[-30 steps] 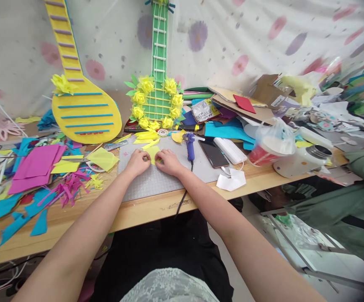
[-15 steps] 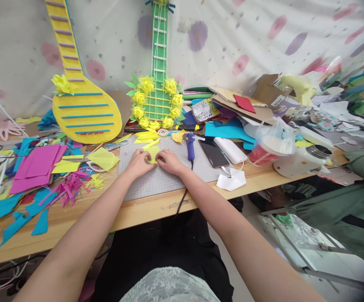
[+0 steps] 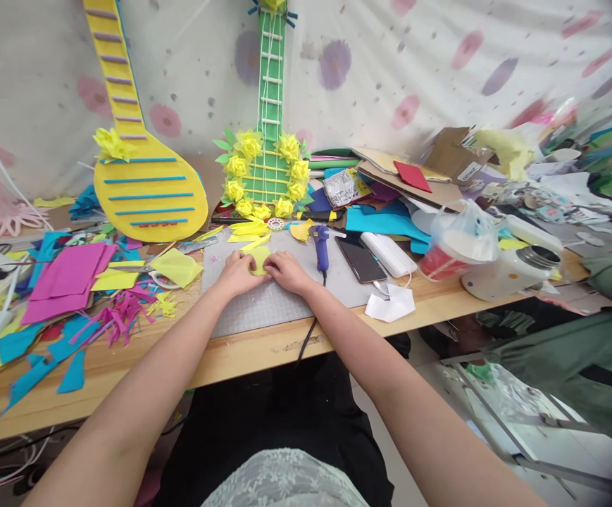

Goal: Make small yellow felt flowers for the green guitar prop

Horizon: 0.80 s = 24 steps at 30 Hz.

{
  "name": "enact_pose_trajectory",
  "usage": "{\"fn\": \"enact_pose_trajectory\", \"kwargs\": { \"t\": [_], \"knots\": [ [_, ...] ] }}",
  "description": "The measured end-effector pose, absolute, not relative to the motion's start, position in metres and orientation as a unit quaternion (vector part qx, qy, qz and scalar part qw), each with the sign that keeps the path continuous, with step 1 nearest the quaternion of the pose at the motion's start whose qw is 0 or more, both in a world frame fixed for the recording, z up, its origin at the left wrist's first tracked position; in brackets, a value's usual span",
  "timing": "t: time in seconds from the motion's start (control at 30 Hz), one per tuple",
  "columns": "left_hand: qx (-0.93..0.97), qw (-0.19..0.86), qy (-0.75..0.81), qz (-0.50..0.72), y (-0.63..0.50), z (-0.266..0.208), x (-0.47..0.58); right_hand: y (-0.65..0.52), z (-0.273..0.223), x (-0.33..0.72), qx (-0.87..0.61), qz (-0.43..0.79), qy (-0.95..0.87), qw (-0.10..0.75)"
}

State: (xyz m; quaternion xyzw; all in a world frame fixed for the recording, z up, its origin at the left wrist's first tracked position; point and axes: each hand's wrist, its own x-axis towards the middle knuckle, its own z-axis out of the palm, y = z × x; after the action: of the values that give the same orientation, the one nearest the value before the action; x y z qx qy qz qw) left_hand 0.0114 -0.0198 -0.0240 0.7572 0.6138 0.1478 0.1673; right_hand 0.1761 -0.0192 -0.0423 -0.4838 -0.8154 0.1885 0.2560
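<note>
The left hand (image 3: 239,273) is shifted closer to the right hand (image 3: 288,273); yellow paper (image 3: 260,261) is held between both, just left of frame centre. Creasing could be caused by uneven finger pressure.

Yellow sheet (image 3: 260,260): paper-like — matt
Cutting mat (image 3: 255,311): smooth, matt
Tabletop (image 3: 253,349): wood, grain showing
Phone (image 3: 360,258): glossy, glass-like face
Glue gun (image 3: 321,252): smooth plastic
Bag (image 3: 467,229): clear plastic — crinkled
</note>
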Motion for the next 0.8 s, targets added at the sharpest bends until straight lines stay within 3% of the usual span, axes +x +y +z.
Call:
{"fn": "enact_pose_trajectory", "kwargs": {
  "t": [0.13,0.27,0.5,0.8],
  "knots": [
    [0.739,0.174,0.620,0.197,-0.019,-0.025,0.013,-0.015,-0.045,0.179,-0.521,0.190,-0.762,0.334],
    [0.709,0.165,0.634,0.261,-0.014,-0.026,0.004,-0.014,-0.046,0.183,-0.540,0.177,-0.745,0.350],
    [0.866,0.040,0.477,0.144,-0.002,-0.017,-0.014,-0.016,-0.045,0.182,-0.540,0.177,-0.734,0.372],
    [0.855,-0.049,0.507,0.098,-0.019,-0.005,0.003,-0.013,-0.044,0.189,-0.588,0.140,-0.649,0.462]
  ]
}}
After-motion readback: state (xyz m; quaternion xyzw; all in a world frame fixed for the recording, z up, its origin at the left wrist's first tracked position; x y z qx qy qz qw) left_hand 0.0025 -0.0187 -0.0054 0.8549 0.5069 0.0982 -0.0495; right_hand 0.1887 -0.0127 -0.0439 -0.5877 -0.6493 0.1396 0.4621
